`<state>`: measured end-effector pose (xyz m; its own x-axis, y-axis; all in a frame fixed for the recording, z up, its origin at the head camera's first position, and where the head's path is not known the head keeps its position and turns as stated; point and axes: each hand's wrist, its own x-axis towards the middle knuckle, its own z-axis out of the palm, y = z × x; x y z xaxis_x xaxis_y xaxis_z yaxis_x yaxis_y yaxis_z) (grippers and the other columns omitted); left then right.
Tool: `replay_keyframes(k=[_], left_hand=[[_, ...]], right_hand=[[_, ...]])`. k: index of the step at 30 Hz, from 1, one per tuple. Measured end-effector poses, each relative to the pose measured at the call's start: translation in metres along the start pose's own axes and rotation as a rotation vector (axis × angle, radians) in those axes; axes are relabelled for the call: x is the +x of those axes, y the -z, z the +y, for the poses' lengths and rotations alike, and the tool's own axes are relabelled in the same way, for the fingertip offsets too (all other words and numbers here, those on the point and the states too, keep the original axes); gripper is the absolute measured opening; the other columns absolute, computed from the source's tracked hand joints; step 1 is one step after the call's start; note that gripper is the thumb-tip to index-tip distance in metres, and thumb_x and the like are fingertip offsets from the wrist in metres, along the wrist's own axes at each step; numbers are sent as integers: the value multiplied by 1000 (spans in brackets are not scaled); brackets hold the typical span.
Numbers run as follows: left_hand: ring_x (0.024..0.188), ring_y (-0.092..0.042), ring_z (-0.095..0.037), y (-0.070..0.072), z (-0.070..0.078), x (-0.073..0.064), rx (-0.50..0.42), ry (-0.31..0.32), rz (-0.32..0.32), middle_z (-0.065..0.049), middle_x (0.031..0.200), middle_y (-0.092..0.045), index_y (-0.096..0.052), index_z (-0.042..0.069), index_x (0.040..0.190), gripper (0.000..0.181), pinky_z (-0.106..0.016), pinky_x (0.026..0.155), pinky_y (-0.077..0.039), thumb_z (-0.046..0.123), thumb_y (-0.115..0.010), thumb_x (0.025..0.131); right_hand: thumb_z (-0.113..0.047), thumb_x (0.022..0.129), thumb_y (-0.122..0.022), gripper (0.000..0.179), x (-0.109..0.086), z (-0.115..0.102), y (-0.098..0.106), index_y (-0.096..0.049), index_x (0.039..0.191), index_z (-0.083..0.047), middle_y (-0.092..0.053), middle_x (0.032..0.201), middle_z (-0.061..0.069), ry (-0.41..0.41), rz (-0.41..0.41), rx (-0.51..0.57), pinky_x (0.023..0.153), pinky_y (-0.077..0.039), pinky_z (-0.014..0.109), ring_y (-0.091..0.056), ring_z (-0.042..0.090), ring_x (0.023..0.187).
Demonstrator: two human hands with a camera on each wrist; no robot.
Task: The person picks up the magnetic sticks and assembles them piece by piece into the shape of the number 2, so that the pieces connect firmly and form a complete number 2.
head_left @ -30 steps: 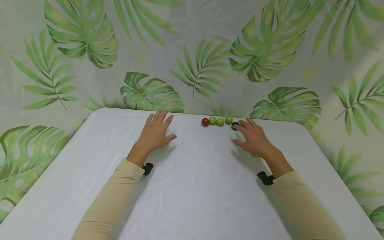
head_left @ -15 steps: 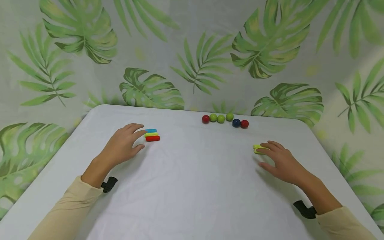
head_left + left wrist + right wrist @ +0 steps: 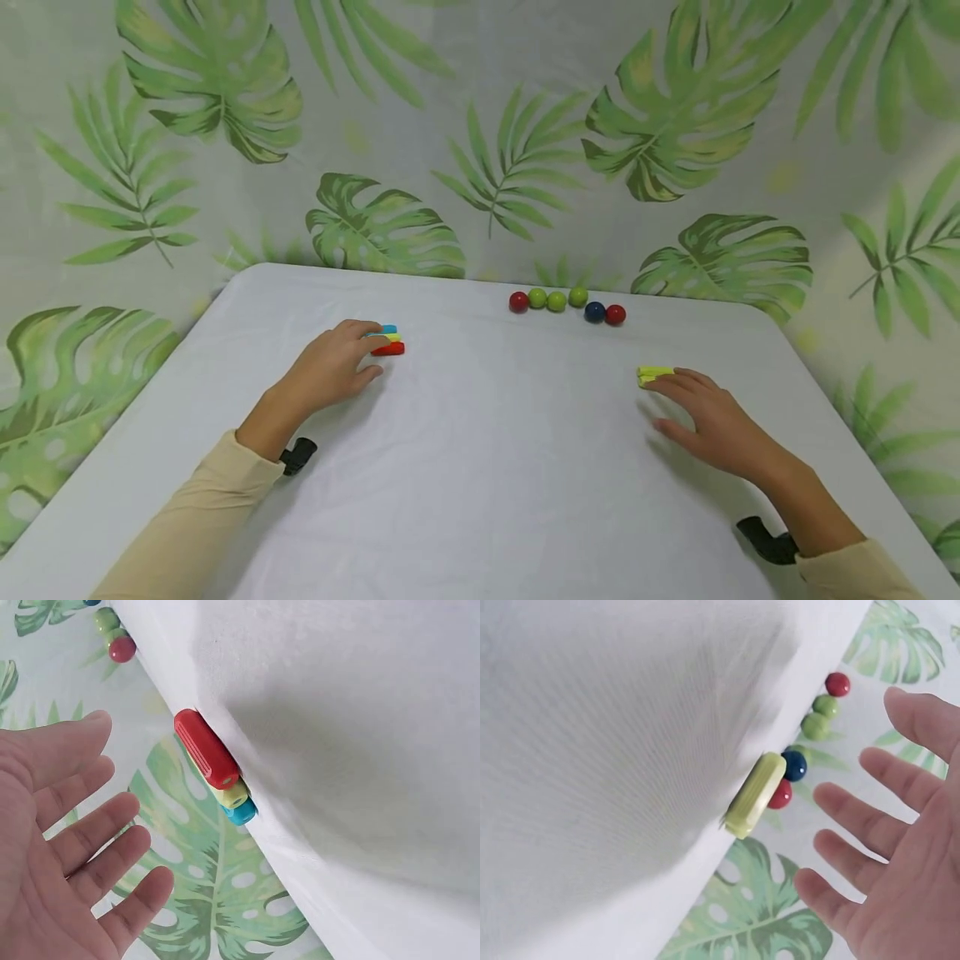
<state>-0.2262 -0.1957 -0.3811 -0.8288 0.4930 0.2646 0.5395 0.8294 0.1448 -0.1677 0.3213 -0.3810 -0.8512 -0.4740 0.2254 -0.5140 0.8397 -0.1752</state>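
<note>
Three short ridged sticks lie side by side at the left of the white table: a red stick [image 3: 208,750], a yellow stick [image 3: 235,797] and a blue stick [image 3: 240,813]. My left hand [image 3: 330,371] hovers over their left ends with relaxed, spread fingers, partly covering them in the head view. Across the table, a pair of yellow-green sticks [image 3: 654,372] lies together. My right hand [image 3: 716,425] is held just in front of them, its fingertips overlapping their right part in that view. Both palms show no object in the wrist views.
Along the far edge sits a row of shiny balls: a red ball [image 3: 519,302], several green balls [image 3: 557,302], a dark blue ball [image 3: 595,312] and another red ball [image 3: 615,315]. Behind the table [image 3: 480,467] hangs a leaf-patterned cloth [image 3: 525,50].
Both hands have drawn back and apart from the far edge, uncovering the sticks and the right-hand balls. Over the last half second, the left hand has shifted slightly right, over its sticks.
</note>
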Motion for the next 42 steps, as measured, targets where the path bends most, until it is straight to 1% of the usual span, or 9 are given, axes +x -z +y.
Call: replay_keyframes(k=[4,8,15,20,25,32,35,38,42], left_hand=[[125,-56,-37,-2,-1,1,16,5,-1,-18,134,-61,-67,7,126,41,-51,97,-52,15,-76,86],[120,-59,-37,-4,-2,1,25,10,-13,-18,131,-62,-67,6,125,41,-50,93,-53,13,-76,86],[115,-61,-36,-9,-5,7,15,-10,-48,-17,126,-64,-66,8,126,41,-49,89,-54,7,-73,86],[113,-62,-37,-11,-5,10,10,-11,-66,-18,124,-65,-66,6,125,40,-49,88,-55,5,-73,86],[108,-63,-37,-15,-5,10,17,-1,-75,-18,120,-65,-67,5,122,39,-49,85,-56,5,-73,84],[114,-63,-37,-18,-3,14,-15,43,-124,-17,123,-66,-68,5,122,35,-49,93,-54,4,-70,87],[104,-65,-33,-18,-2,17,-33,50,-153,-15,114,-67,-71,7,119,31,-46,91,-54,1,-68,88],[90,-63,-26,-17,-2,19,-47,52,-184,-10,103,-66,-74,11,114,29,-41,84,-54,-1,-67,89],[83,-58,-21,-16,-2,20,-73,69,-204,-7,96,-64,-75,13,112,28,-36,77,-51,0,-67,88]], right_hand=[[-19,87,-75,51,0,-1,0,-58,133,-10,-59,136,20,-21,-36,-3,92,-41,72,-45,47,129],[-21,88,-74,50,0,-2,-1,-57,135,-9,-60,136,19,-20,-30,2,94,-41,71,-46,47,129],[-32,98,-62,52,2,-6,-7,-50,143,-7,-54,144,17,-78,-104,77,104,-35,67,-42,44,135],[-31,98,-61,52,4,-12,-8,-50,143,-6,-54,144,17,-47,-84,63,103,-36,66,-43,44,135],[-30,98,-62,52,5,-16,-5,-50,143,-7,-54,145,17,-43,-87,56,104,-37,66,-43,43,135],[-28,96,-64,53,7,-16,-6,-50,143,-7,-54,144,17,-41,-98,50,104,-37,66,-43,43,135],[-29,96,-64,54,8,-16,-8,-49,143,-7,-54,144,17,-41,-114,55,104,-37,66,-43,42,136],[-30,97,-64,54,7,-18,-9,-49,143,-7,-55,144,17,-35,-117,54,103,-38,66,-44,41,135],[-28,96,-65,54,7,-19,-10,-50,143,-6,-55,143,17,-24,-105,54,102,-39,66,-46,41,134]])
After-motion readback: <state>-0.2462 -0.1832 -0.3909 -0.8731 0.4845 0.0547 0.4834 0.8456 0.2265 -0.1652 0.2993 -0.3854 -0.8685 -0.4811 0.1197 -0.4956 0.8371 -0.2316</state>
